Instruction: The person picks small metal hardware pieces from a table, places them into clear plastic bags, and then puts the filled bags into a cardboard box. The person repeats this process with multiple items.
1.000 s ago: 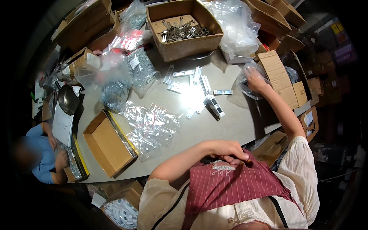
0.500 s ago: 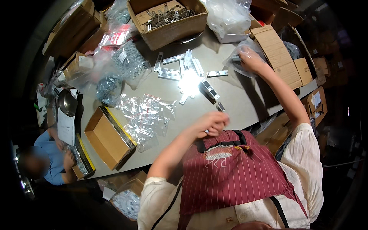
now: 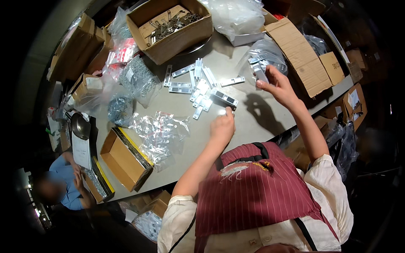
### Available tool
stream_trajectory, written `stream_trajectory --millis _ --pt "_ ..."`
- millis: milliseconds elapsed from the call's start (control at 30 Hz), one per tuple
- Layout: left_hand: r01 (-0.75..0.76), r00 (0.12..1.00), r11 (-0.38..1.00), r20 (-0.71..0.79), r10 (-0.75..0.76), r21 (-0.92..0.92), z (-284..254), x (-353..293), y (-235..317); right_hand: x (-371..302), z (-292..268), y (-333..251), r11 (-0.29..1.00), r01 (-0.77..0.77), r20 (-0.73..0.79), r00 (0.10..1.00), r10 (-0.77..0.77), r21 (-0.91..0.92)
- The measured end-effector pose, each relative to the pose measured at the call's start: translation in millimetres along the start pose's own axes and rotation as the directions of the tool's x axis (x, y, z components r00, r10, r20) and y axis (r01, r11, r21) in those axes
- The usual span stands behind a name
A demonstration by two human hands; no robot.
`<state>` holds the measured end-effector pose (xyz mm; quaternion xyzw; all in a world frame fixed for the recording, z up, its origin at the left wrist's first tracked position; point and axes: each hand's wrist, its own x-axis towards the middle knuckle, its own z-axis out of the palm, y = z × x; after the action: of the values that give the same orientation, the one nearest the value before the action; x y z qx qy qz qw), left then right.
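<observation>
My right hand (image 3: pixel 279 87) is closed around several silvery rectangular fittings (image 3: pixel 260 74), held up between thumb and fingers above the table's right part. Just behind it lies a clear plastic bag (image 3: pixel 270 52). My left hand (image 3: pixel 222 128) has its fingers curled, with the index fingertip by the near end of a fitting with dark windows (image 3: pixel 225 98). Whether anything small is pinched in the left fingers is hidden. Mid-table, more slim silver-white fittings (image 3: pixel 198 92) are heaped loosely under bright light, and one separate fitting (image 3: pixel 233 81) lies to their right.
A cardboard box of metal clips (image 3: pixel 168 48) stands at the back. Clear zip bags (image 3: pixel 164 135) and an open empty carton (image 3: pixel 126 160) lie on the left, near bags of small metal parts (image 3: pixel 137 78). Cardboard flaps (image 3: pixel 295 59) edge the right. A co-worker (image 3: pixel 69 183) sits far left.
My right hand has come out from the clear bag area toward me, and fittings now show in its grip. My left hand has moved forward to the heap. The view has shifted.
</observation>
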<state>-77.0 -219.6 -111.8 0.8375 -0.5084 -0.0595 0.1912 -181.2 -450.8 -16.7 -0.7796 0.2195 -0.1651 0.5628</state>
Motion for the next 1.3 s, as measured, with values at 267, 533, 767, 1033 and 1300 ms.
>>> stream_trajectory --millis 267,533,767,1033,1300 --pt "-0.028 0.999 1.000 -0.040 0.028 0.006 10.8 -3.5 -17.7 -63.0 17.4 6.7 0.794 -0.410 0.329 0.902 0.280 0.448" --pt "0.484 0.868 -0.664 0.412 0.279 -0.570 -44.1 -19.7 -16.6 -85.8 48.4 15.1 0.468 -0.605 0.499 0.796 0.343 0.644" --pt "0.425 0.899 -0.886 0.197 0.390 -0.187 -23.5 -25.7 -8.4 -87.7 60.7 -4.6 0.449 -0.617 0.507 0.787 0.351 0.647" --pt "0.492 0.866 -0.640 0.406 0.291 -0.590 -40.9 -20.7 -9.5 -90.4 56.8 -5.4 0.350 -0.664 0.581 0.748 0.320 0.661" --pt "0.451 0.889 -0.354 0.449 0.094 -0.819 -51.6 -4.1 -1.0 -90.5 60.5 18.6 0.106 -0.755 0.754 0.654 0.055 0.647"
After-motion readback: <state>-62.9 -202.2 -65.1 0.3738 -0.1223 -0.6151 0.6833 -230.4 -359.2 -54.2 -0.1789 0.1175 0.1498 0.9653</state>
